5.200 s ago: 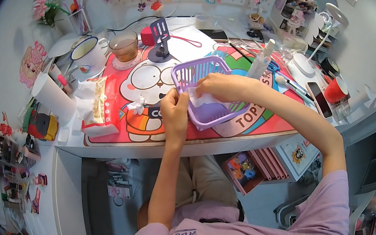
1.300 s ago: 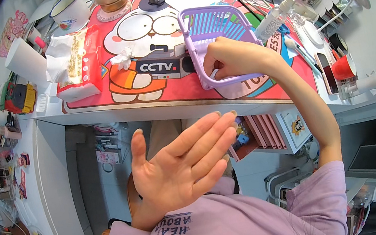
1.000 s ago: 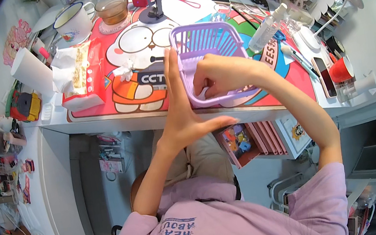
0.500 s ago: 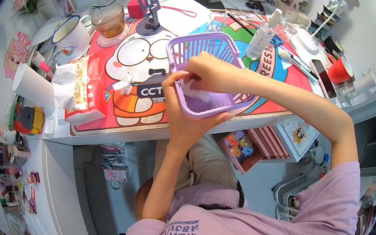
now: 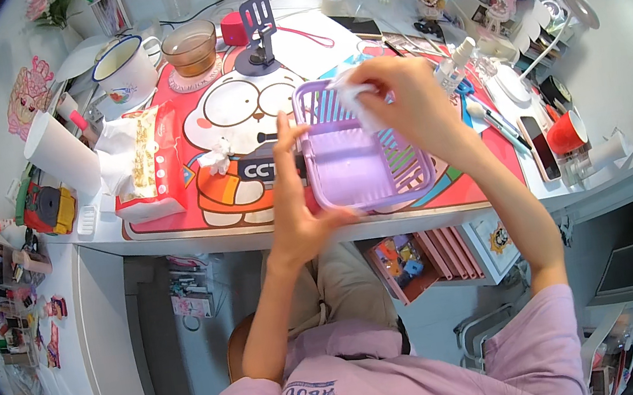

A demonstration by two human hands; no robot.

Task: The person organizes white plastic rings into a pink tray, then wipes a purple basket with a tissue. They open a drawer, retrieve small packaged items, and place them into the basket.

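A lilac plastic basket (image 5: 350, 171) with slatted walls sits at the front edge of the desk, its inside facing me. Along its left side is my left hand (image 5: 295, 218), fingers spread, with the fingertips by the left rim and the thumb by the front corner. The hand is not wrapped round the basket. My right hand (image 5: 416, 101) is raised over the basket's far right part, pinching a crumpled white tissue (image 5: 354, 97). To the left, another crumpled tissue (image 5: 216, 157) lies on the cartoon desk mat (image 5: 238, 206).
A red tissue pack (image 5: 153, 170), an enamel mug (image 5: 126, 72) and a brown glass bowl (image 5: 189, 47) stand left. Behind the basket is a dark phone stand (image 5: 258, 48). A spray bottle (image 5: 457, 61), brushes (image 5: 492, 118), a phone (image 5: 540, 147) and a red cup (image 5: 565, 132) are right.
My right hand has lifted the tissue from inside the basket to above its far right part. My left hand has loosened and spread its fingers. The basket sits slightly nearer.
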